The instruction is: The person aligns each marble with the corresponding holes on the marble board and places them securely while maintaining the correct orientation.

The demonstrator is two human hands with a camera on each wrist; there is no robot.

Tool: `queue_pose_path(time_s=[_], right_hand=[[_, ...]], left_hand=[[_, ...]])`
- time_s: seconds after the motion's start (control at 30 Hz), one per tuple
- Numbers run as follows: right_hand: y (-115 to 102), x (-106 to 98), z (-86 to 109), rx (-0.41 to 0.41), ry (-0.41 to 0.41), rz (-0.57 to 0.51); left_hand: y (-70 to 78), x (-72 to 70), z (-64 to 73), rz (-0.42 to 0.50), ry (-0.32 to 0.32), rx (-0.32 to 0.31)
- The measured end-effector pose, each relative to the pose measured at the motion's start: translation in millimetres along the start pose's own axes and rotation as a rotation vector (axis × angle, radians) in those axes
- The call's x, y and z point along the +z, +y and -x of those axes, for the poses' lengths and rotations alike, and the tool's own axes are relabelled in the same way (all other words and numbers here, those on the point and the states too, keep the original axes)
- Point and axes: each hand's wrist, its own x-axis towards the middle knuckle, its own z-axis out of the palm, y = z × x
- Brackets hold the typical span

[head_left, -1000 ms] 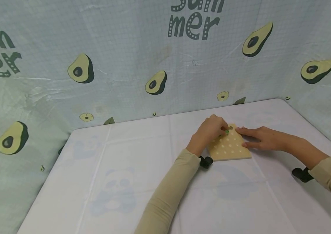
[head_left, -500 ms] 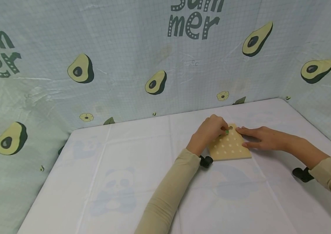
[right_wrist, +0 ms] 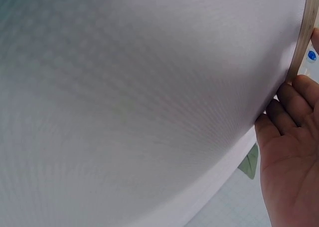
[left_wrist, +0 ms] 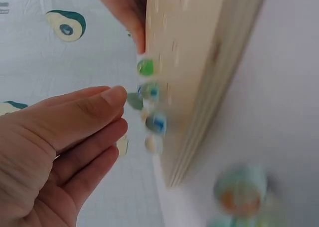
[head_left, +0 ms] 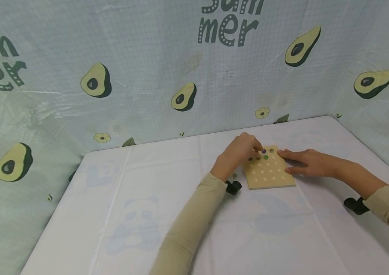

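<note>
A square wooden board (head_left: 272,173) with rows of round dimples lies on the table. Several glass marbles sit in its far rows, among them a green marble (head_left: 266,157) and a blue marble (head_left: 264,151). My left hand (head_left: 237,151) hovers at the board's far left corner. In the left wrist view, its thumb and fingers come close together near the marbles, with nothing visible between them. Against the board's right edge rests my right hand (head_left: 312,162), fingers extended. Part of the board's left side is hidden behind the left hand.
Loose marbles lie on the white-covered table left of the board, near the left wrist; one marble (head_left: 234,175) shows there, and a blurred marble (left_wrist: 240,192) with orange in the left wrist view. A printed curtain (head_left: 146,76) stands behind the table.
My left hand has let go of the green marble, which stays on the board, and has drawn back to the left, uncovering more marbles. The right hand stays in place.
</note>
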Motion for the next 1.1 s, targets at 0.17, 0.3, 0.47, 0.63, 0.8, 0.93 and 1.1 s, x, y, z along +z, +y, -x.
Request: queue_pose_path(time_s=[0.17, 0.3, 0.47, 0.63, 0.8, 0.93, 1.1], right_hand=[[2, 1, -0.3, 0.005, 0.001, 0.022], [2, 1, -0.6, 0.004, 0.003, 0.025], [2, -3, -1.5, 0.0, 0.013, 0.032], [1, -4, -1.5, 0.01, 0.014, 0.028], [2, -1, -2.2, 0.023, 0.012, 0.023], [3, 0, -2.9, 0.024, 0.012, 0.026], [4, 1, -2.9, 0.028, 0.01, 0.025]], left_hand=[[-22.5, -12.8, 14.1, 0.051, -0.046, 0.069], [-45.5, -18.7, 30.2, 0.153, -0.131, 0.149], [-72.2, -26.6, 49.9, 0.245, -0.241, 0.215], [-89.1, -27.9, 59.9, 0.254, -0.255, 0.262], [-96.2, -20.3, 60.5, 0.232, -0.252, 0.29], [-94.8, -16.8, 60.9, 0.216, -0.211, 0.316], [-92.1, -11.6, 59.3, 0.208, -0.194, 0.358]])
